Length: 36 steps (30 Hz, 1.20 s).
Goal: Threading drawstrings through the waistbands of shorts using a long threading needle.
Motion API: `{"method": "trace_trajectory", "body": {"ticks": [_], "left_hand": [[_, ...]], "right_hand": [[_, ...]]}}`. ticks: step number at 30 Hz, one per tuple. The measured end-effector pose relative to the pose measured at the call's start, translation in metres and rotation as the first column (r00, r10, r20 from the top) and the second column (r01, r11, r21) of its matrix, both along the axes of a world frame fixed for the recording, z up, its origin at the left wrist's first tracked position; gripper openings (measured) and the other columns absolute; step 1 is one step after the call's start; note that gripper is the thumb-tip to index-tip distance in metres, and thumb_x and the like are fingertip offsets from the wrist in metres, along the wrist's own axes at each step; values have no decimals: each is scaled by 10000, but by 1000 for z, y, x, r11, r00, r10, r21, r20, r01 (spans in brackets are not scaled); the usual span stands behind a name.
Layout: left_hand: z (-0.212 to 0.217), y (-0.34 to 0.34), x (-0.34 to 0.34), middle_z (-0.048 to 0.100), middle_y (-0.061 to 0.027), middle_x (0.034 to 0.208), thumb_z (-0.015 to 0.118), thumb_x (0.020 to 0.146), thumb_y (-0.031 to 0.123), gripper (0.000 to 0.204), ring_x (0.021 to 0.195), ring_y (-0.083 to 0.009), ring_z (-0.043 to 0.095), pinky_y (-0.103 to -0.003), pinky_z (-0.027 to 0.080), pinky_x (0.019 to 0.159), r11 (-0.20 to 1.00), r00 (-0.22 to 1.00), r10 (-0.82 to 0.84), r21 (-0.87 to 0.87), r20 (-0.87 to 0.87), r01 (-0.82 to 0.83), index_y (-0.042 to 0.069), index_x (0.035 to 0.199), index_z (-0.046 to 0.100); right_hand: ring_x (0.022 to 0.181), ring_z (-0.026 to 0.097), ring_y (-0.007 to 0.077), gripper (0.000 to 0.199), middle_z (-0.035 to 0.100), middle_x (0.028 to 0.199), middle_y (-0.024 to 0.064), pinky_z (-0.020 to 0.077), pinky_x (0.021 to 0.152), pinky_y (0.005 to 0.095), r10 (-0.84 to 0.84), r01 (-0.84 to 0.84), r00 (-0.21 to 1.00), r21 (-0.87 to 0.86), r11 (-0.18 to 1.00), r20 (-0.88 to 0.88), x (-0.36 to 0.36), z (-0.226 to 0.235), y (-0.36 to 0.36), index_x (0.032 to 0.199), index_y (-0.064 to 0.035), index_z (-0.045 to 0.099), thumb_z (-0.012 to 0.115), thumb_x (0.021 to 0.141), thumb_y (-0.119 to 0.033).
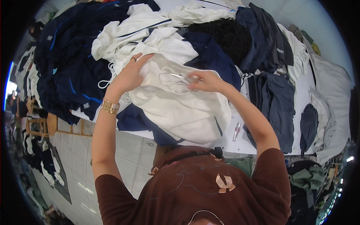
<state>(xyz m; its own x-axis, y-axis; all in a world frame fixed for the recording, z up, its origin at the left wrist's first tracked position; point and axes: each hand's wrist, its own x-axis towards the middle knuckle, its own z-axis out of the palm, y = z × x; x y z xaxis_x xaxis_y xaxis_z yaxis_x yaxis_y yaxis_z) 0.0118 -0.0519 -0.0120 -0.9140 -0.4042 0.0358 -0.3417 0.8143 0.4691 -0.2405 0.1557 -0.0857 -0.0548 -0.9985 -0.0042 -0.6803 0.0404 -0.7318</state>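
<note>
A white garment (pixel 180 112) with a gathered elastic edge is spread in front of me over the table's near edge, its opening facing up. At the left end of that opening, my left hand (pixel 129 77) grips the edge, index finger along the far rim and thumb on the inner side. My right hand (pixel 207 81), slightly blurred, holds small metal thread snips (pixel 177 76). Their blades point left, over the inside of the garment. White cord loops (pixel 104 84) hang out beside my left wrist. Part of a navy garment (pixel 135 118) shows underneath the white one.
Another pair of snips (pixel 236 132) lies on the white table (pixel 245 144) to the right. Folded dark grey garments (pixel 275 108) are beside it. Navy clothes (pixel 67 71) pile up at left, white garments (pixel 150 33) and black cords (pixel 225 35) behind. A wooden stool (pixel 47 123) stands left.
</note>
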Motion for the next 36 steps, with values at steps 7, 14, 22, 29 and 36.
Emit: {"method": "trace_trajectory", "body": {"ticks": [7,14,22,29,36], "left_hand": [[40,-16,28,596,-161,1249,437,746,-79,549,1015,-337,619,-401,488,894,939,965,194,-251,-178,-235,135,1212,635],[119,4,62,698,-123,852,455,736,-55,333,806,-211,657,-286,487,760,905,836,308,-130,-455,-405,18,917,724],[203,122,-6,545,-49,769,618,927,332,362,601,-85,476,-257,402,494,815,605,321,537,-729,215,51,1092,460],[212,168,8,600,-254,1042,842,600,603,1246,945,-339,603,-391,471,892,865,360,-111,88,-926,493,-23,1389,107],[129,180,41,305,-160,1497,912,575,436,1304,1285,-265,462,-414,349,1077,929,471,55,218,-880,299,7,1510,112]], "right_hand": [[609,542,99,336,609,680,57,439,575,271,-207,212,939,-11,977,-274,-74,64,90,917,-25,688,831,743,-274],[583,397,23,241,469,654,-67,307,511,212,-478,402,869,-383,832,-126,-106,184,152,778,-16,609,799,744,-160],[726,608,104,783,597,819,48,502,670,217,232,283,794,-680,676,561,24,264,85,1313,50,368,663,861,-517],[732,566,116,901,603,1076,148,444,634,217,461,-65,848,-811,582,263,116,277,37,1419,38,304,639,850,-576],[591,454,66,752,543,1233,210,349,505,200,554,-24,743,-813,582,375,151,261,4,1407,3,347,586,913,-511]]}}
